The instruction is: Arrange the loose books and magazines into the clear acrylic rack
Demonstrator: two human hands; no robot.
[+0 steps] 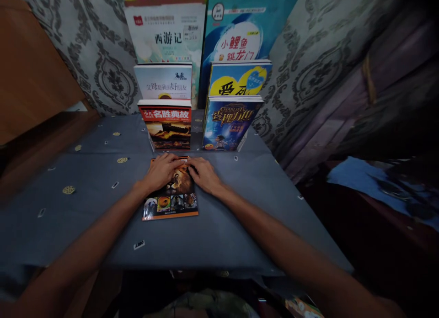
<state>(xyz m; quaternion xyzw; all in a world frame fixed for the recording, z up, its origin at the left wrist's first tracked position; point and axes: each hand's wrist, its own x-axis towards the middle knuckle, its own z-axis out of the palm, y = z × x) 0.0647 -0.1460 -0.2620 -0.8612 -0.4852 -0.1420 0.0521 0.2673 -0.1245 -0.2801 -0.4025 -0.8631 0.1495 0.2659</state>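
Note:
A thin picture book (171, 201) with a lion on its orange cover lies flat on the grey tablecloth (85, 204). My left hand (161, 171) rests palm down on the book's upper left part. My right hand (203, 174) lies on its upper right edge, fingers curled at the top corner. Both hands touch the book near its far end; whether either one grips it I cannot tell.
Two tiered rows of books stand behind: a red-titled one (166, 125) and a dark blue one (228, 124) in front, several more rising toward the patterned wall (103, 57). A wooden board (30, 71) stands at left. The table's right edge drops to dark clutter (377, 185).

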